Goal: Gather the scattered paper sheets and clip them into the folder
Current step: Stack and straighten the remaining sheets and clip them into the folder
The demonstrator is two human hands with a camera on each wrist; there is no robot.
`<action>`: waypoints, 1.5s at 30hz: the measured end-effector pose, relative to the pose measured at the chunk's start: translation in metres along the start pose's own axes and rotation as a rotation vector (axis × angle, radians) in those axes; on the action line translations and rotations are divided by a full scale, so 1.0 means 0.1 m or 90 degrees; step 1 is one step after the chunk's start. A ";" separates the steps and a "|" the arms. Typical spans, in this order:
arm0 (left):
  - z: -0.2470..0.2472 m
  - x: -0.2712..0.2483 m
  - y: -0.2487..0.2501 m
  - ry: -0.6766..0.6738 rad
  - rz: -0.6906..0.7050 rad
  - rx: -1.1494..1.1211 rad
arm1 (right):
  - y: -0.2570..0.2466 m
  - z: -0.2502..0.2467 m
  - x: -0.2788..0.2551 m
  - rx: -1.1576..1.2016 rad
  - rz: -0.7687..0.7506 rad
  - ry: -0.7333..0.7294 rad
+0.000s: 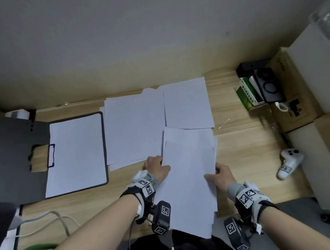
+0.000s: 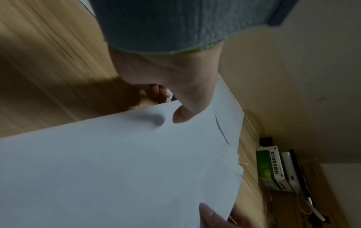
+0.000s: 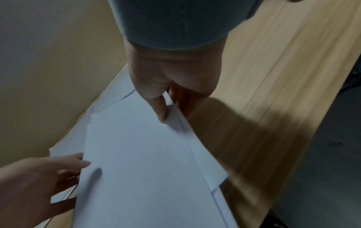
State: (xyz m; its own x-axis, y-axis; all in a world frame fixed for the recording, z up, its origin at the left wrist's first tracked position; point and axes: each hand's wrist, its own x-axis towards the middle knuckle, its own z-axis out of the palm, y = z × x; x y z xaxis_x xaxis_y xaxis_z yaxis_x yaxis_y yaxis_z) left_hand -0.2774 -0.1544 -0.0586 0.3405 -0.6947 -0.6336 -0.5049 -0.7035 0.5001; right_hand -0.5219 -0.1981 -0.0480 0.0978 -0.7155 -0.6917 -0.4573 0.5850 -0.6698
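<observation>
A loose stack of white sheets (image 1: pixel 188 182) lies in front of me, its near end hanging past the desk edge. My left hand (image 1: pixel 156 168) pinches its left edge, thumb (image 2: pixel 181 115) on top and fingers beneath. My right hand (image 1: pixel 221 176) pinches the right edge, thumb (image 3: pixel 161 108) on top. Further sheets (image 1: pixel 134 127) lie spread at mid-desk, and one more sheet (image 1: pixel 187 103) lies at the back. The black folder (image 1: pixel 8 157) lies open at the left, a sheet (image 1: pixel 75 153) under its clip (image 1: pixel 51 155).
A green box (image 1: pixel 247 96) and black devices (image 1: pixel 267 85) stand at the back right beside cardboard boxes (image 1: pixel 296 98). A white controller (image 1: pixel 288 162) lies on the desk's right side. White cables (image 1: pixel 49 218) run along the near left. A tape roll (image 1: pixel 20 114) sits behind the folder.
</observation>
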 end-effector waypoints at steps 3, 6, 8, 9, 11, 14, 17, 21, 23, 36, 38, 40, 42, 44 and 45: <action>-0.06 -0.05 0.10 0.002 -0.020 -0.036 | 0.04 -0.07 0.03 -0.035 0.010 0.012; -0.03 0.03 0.02 0.016 -0.037 -0.128 | 0.06 -0.11 0.03 -0.011 0.003 0.015; -0.05 0.00 0.02 -0.025 -0.038 -0.174 | 0.02 -0.11 0.02 0.012 0.001 0.011; -0.10 -0.04 0.05 -0.043 -0.037 -0.191 | -0.01 -0.11 0.03 0.024 -0.002 0.011; -0.20 -0.09 0.11 -0.035 -0.049 -0.243 | -0.13 -0.09 0.07 0.039 -0.014 0.008; -0.45 -0.10 0.23 -0.022 -0.026 -0.346 | -0.52 -0.04 0.09 0.063 -0.043 -0.009; -0.99 -0.18 0.44 0.051 0.006 -0.389 | -1.13 0.08 0.12 0.072 -0.109 -0.037; -1.79 -0.26 0.68 0.170 0.082 -0.456 | -2.00 0.34 0.13 0.101 -0.217 -0.066; -2.09 -0.28 0.78 0.213 0.092 -0.492 | -2.34 0.45 0.11 0.133 -0.257 -0.077; -2.33 -0.42 0.20 0.276 0.139 -0.483 | -2.46 1.12 0.04 0.072 -0.279 -0.167; -2.32 -0.40 0.17 0.277 0.154 -0.493 | -2.46 1.17 0.07 0.068 -0.276 -0.156; -2.40 -0.36 0.19 0.265 0.145 -0.492 | -2.52 1.22 0.11 0.087 -0.281 -0.151; -2.46 -0.34 0.20 0.257 0.141 -0.492 | -2.54 1.23 0.10 0.114 -0.288 -0.150; -2.47 -0.25 0.12 0.245 0.115 -0.495 | -2.48 1.28 0.16 0.103 -0.271 -0.148; -2.44 -0.20 0.04 0.238 0.092 -0.489 | -2.43 1.32 0.19 0.076 -0.253 -0.142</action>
State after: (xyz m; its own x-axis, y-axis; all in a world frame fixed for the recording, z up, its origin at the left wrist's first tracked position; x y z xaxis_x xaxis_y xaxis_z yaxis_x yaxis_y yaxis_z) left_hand -0.0927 -0.1802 0.1002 0.6209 -0.6941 -0.3643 0.0662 -0.4166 0.9067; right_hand -0.2929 -0.3034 0.0658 0.4384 -0.8012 -0.4072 -0.2415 0.3314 -0.9121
